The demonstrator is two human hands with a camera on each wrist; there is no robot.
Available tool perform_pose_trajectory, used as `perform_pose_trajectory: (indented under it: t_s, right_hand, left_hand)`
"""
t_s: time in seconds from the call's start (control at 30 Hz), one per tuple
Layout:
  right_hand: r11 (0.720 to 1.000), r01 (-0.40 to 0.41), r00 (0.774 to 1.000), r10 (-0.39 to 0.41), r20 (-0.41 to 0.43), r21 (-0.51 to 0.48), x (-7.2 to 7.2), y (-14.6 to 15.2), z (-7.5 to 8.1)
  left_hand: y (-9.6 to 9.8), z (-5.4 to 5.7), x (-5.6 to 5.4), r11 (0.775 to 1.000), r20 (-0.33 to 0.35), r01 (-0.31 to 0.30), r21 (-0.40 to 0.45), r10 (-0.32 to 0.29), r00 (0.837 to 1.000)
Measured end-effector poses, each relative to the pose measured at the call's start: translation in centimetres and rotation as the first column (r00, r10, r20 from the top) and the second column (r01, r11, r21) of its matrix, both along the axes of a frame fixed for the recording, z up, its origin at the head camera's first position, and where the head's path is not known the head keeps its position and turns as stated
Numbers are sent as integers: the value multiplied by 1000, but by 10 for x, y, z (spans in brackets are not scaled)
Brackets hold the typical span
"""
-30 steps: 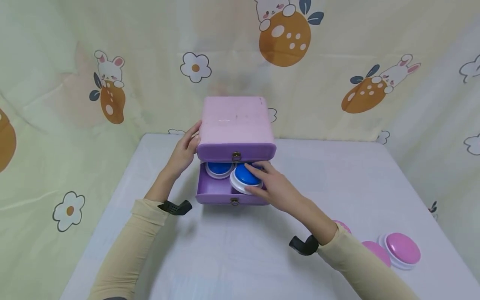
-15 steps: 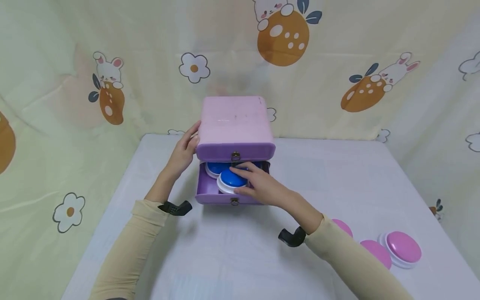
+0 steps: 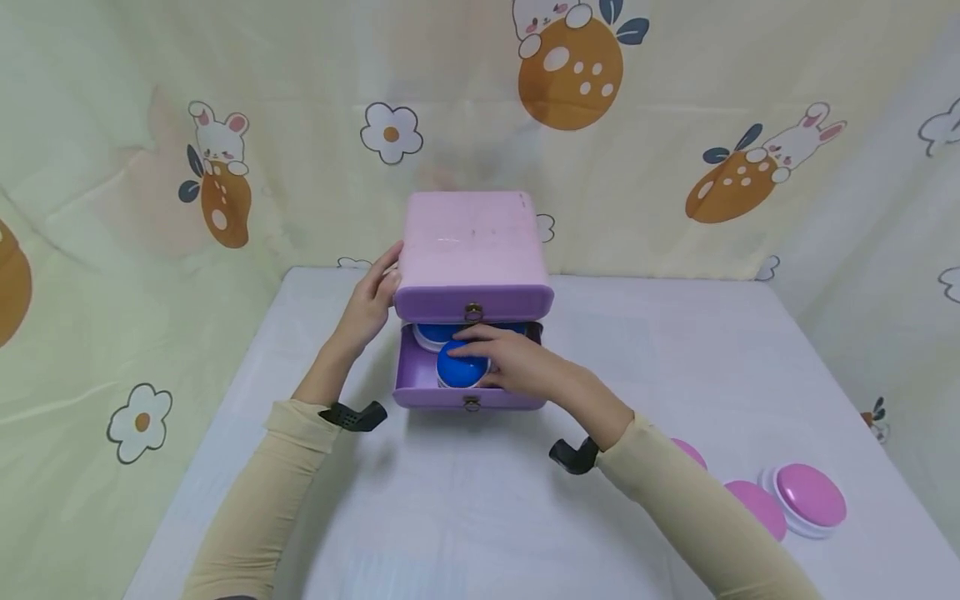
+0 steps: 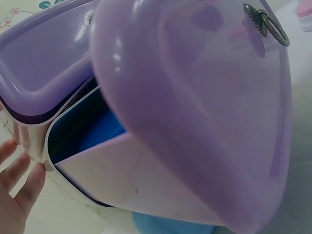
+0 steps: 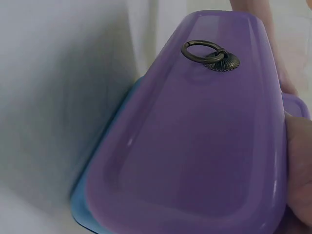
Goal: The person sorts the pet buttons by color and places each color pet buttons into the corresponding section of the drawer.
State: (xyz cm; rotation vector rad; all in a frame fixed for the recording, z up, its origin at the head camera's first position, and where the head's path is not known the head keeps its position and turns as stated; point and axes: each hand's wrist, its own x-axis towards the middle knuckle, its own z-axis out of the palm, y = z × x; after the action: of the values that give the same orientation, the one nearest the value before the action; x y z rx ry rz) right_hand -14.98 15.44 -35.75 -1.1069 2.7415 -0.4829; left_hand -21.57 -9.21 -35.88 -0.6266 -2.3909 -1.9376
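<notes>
We have a small pink two-drawer cabinet [image 3: 472, 242] near the far edge of the white bench [image 3: 480, 500], its purple upper drawer [image 3: 427, 304] closed and its lower drawer [image 3: 420, 399] pulled out. Our left hand [image 3: 366, 307] lies against the cabinet's left side, fingers fairly straight and spread, touching it without gripping. Our right hand [image 3: 521, 362] reaches into the lower drawer and holds a blue dome button [image 3: 459, 368] between thumb and fingers, near the drawer's front wall; we cannot tell whether the button touches the drawer floor. A second blue button [image 3: 433, 336] sits at the back left of that drawer, partly under the upper one. Each drawer front carries a bronze-toned ring pull [image 5: 202, 52], and a blue edge [image 5: 87, 207] shows beneath the lower drawer in the right wrist view. To our right on the bench are three pink buttons [image 3: 812, 495], two partly hidden by our right sleeve [image 3: 697, 504]. Behind everything hangs a cream curtain [image 3: 300, 179] printed with rabbits and flowers.
</notes>
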Motion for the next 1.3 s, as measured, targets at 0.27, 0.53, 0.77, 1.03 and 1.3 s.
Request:
perform_pose_trajectory:
  t_s: [0.27,0.53,0.77,1.03,1.3]
  right_hand:
    - [999,-18,995,13,99,47,-4,3,-2]
    - [966,121,990,-133,-36,-230,24,15,-7]
    - [608,243,953,-295,69,-756,98,13,-35]
    - [723,399,910,-387,148,-564,102,4,-74]
    - [732,425,883,-466,64,-533,84,4,-82]
  left_hand:
    - [4,-3,-1,1000,1,6,2,-6,1000]
    - [10,-4,1,1000,-2,17,16,-17,1000]
    - [4,1,1,1000,-21,7,-11,-7,1000]
    - [-3,5,3,999,-26,-38,-9,37,999]
    - [6,-1,5,1000,-11,-14,7,14,1000]
